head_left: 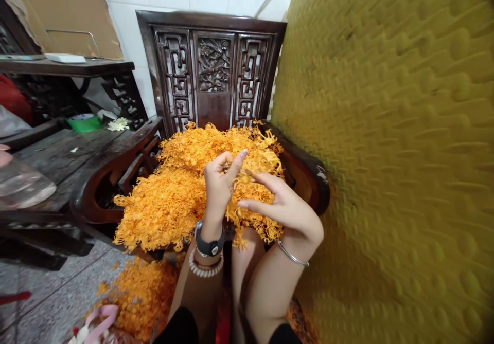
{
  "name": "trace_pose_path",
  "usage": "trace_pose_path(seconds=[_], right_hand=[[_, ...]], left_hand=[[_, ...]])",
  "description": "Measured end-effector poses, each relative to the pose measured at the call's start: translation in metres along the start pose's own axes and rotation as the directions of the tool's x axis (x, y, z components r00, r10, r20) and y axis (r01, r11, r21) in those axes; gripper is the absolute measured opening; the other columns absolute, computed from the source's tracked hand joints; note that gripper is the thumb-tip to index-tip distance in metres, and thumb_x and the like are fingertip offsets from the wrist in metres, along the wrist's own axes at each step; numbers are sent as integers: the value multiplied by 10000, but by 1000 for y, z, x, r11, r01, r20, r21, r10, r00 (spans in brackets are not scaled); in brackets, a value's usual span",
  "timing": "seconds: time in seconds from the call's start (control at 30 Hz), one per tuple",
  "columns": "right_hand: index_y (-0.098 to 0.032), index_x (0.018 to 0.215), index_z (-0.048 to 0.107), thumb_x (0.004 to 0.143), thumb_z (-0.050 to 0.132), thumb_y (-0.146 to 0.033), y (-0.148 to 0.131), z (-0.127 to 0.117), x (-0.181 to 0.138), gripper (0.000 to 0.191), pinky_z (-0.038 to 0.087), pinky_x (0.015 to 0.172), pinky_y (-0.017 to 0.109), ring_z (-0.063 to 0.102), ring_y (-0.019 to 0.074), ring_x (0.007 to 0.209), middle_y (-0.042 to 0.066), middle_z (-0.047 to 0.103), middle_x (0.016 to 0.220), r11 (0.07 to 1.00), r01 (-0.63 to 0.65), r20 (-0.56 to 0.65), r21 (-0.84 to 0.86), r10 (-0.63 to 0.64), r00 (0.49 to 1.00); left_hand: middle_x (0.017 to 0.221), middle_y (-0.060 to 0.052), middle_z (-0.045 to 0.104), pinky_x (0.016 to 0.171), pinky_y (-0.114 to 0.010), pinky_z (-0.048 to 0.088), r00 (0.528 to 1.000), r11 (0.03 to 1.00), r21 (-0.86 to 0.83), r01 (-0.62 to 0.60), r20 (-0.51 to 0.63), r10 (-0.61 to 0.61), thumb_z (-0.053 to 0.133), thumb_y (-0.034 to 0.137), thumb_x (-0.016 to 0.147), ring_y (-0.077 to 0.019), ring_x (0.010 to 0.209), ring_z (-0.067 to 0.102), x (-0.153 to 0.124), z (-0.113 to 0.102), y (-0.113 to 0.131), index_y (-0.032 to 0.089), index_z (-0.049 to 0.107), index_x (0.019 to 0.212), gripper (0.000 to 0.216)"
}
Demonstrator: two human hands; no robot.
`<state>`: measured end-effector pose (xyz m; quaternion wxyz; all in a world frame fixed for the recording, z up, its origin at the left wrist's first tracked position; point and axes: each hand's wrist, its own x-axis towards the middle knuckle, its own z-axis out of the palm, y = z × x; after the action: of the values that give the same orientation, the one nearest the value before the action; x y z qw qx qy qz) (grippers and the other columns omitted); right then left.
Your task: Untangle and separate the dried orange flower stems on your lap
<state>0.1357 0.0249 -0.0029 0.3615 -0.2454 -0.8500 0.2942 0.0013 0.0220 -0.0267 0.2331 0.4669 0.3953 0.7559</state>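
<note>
A big heap of small orange plastic flower pieces [173, 200] covers the seat of a dark carved wooden chair [212, 66]. My left hand [219, 182], with a watch and bead bracelet on the wrist, is raised over the heap with its fingers pinched on an orange flower piece [242, 175]. My right hand [281, 202], with a thin bangle on the wrist, meets it from the right, its fingers curled on the same piece. More orange pieces [139, 297] lie on the floor below the chair.
A large yellow foam sheet with a bumpy surface [393, 159] fills the right side. At left is a dark wooden bench [57, 154] bearing a green tape roll [85, 122] and a clear bag [21, 184]. Cardboard [69, 10] leans on the tiled wall.
</note>
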Motion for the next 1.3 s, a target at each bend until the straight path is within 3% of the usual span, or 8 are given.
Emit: trace_pose_path(seconds=[0.1,0.43,0.63,0.77,0.9,0.97,1.07,1.3], right_hand=[[-198,860,595,810,541,-346,-5,9,11,165,481,754,296,585,143,779,27,627,841,986,-66,-23,154,71,997],[-173,540,494,824,513,-365,-21,11,16,344,387,489,211,466,61,448,-44,479,473,865,-130,-86,484,195,977],[-204,466,303,797,539,-358,-18,33,32,435,188,332,216,198,35,313,-92,237,390,792,78,-320,605,152,935],[-234,509,280,829,399,-506,-12,37,41,436,157,333,243,123,73,332,-90,123,426,785,264,-494,560,61,867],[-211,508,245,839,400,-428,-4,24,37,425,178,343,223,148,67,322,-85,142,399,629,381,-523,678,49,851],[-199,489,258,800,470,-344,-1,20,35,404,235,367,213,264,63,342,-69,247,382,564,368,-464,740,31,885],[-203,485,350,770,496,-344,2,19,33,350,347,441,237,403,86,432,-36,389,430,637,247,-347,730,35,937],[-214,699,513,807,503,-292,7,22,35,133,386,487,237,444,73,478,-30,499,601,727,4,-163,687,149,975]], left_hand=[[510,40,372,464,-221,284,994,997,-36,73,85,-70,596,425,739,-83,486,330,-3,-1,-4,178,417,529,370],[454,69,298,383,-193,261,845,799,-387,460,467,-260,591,447,754,-41,379,242,-8,-9,1,176,396,547,394],[436,70,194,372,-200,225,901,688,-586,429,335,-276,515,510,793,-48,380,168,-16,5,7,177,280,509,497],[459,64,140,369,-196,221,966,654,-718,238,103,-239,452,451,854,-61,391,137,-10,5,6,180,195,527,497],[469,67,181,462,-168,342,988,555,-821,135,68,-140,461,411,860,-45,404,221,-3,-8,1,171,227,530,471],[547,46,395,536,-190,402,979,595,-779,199,182,-89,543,366,819,-46,484,386,-2,-11,0,165,404,578,344],[735,-6,549,558,-196,417,964,730,-642,233,251,-87,593,284,789,-65,595,489,-5,-11,0,158,559,758,133],[485,79,260,353,-174,208,968,721,-645,252,154,-200,561,353,810,-37,379,193,-5,-11,-3,177,555,812,177]])
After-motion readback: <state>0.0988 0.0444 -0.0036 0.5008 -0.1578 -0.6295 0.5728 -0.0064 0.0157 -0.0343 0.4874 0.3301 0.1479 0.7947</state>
